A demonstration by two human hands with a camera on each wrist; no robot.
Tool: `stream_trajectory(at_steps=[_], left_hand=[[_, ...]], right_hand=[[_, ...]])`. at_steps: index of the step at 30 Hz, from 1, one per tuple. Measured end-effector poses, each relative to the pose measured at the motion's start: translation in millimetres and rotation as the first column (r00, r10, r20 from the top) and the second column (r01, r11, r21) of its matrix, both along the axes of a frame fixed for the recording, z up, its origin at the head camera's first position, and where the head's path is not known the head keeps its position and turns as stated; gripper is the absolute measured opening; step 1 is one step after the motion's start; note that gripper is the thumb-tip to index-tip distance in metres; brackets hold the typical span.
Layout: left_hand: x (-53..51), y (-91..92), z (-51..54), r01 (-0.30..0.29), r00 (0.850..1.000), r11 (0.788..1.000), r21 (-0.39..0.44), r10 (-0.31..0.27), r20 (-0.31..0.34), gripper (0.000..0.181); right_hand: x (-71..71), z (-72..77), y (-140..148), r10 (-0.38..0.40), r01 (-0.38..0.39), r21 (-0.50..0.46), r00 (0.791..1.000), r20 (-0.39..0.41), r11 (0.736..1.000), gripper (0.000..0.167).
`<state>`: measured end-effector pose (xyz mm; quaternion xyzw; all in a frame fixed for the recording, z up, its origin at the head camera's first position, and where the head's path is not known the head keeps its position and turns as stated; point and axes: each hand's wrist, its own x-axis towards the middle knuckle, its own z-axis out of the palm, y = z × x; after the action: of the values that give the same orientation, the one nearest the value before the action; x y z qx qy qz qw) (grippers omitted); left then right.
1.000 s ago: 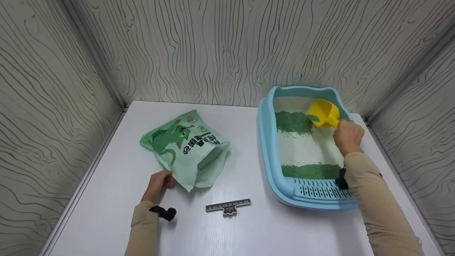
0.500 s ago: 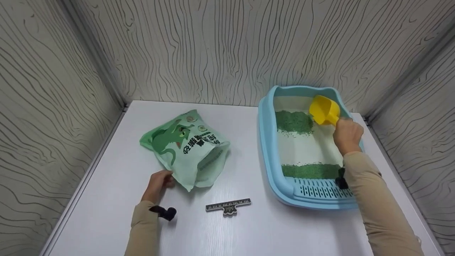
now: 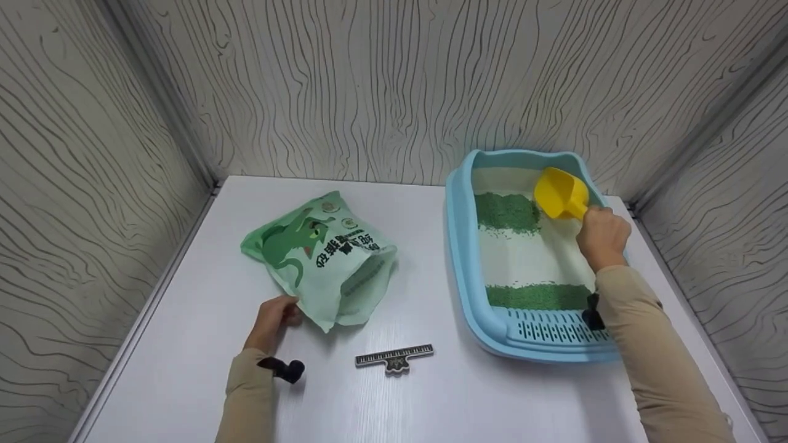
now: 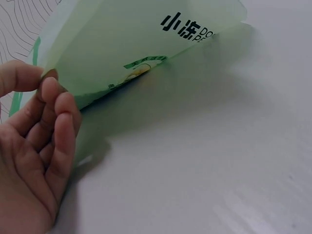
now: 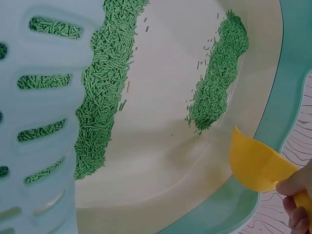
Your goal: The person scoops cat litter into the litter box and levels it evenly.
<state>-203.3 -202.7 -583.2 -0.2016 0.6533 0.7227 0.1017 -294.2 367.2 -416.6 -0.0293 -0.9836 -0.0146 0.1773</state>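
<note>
Yellow scoop [image 3: 556,192] over blue tray [image 3: 459,246], gripped by right hand [image 3: 604,237], bag [image 3: 308,252] pinched by left hand [image 3: 274,317]

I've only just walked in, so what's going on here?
The person's right hand grips a yellow scoop over the far end of a blue tray, near a heap of green pellets. A second band of pellets lies toward the near end. The left hand pinches the edge of an open green bag lying on the white table. A dark clip lies nearer the person.
</note>
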Motion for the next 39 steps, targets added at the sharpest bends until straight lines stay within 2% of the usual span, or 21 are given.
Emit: stream_trajectory(at_steps=[4, 11, 16, 20, 27, 30, 39], left_hand=[[0.2, -0.5, -0.3, 0.003, 1.000, 1.000, -0.020, -0.003, 0.007, 0.021], [0.4, -1.5, -1.8, -0.013, 1.000, 0.999, 0.053, 0.013, 0.002, 0.020], [0.5, -2.3, -1.7, -0.012, 1.000, 0.997, 0.081, 0.012, 0.001, 0.020], [0.4, -1.9, -0.9, -0.017, 1.000, 0.997, 0.080, 0.017, 0.009, 0.020], [-2.2, -0.4, 0.2, -0.014, 1.000, 1.000, 0.010, 0.014, -0.003, 0.022], [-2.8, -0.2, 0.0, -0.021, 1.000, 0.999, 0.028, 0.021, 0.000, 0.020], [-1.6, -0.1, -0.3, -0.014, 1.000, 0.999, 0.047, 0.014, 0.000, 0.021]], right_hand=[[1.1, 0.9, 0, -0.012, 0.012, -0.009, 0.998, 0.054, 1.000, 0.017], [5.9, -3.8, 0, 0.003, -0.003, -0.023, 1.000, 0.011, 1.000, 0.016], [8.2, -6.0, -2, -0.008, 0.009, -0.035, 0.999, 0.033, 0.999, 0.018], [11.7, -6.3, -1, -0.014, 0.018, -0.068, 0.998, 0.066, 0.997, 0.017], [20.9, -11.5, 1, 0.023, -0.024, -0.072, 1.000, -0.003, 0.997, 0.016], [24.4, -10.5, 3, 0.018, -0.014, -0.103, 0.999, 0.040, 0.995, 0.018], [35.5, -12.5, 4, 0.004, 0.004, -0.125, 0.998, 0.062, 0.992, 0.024]])
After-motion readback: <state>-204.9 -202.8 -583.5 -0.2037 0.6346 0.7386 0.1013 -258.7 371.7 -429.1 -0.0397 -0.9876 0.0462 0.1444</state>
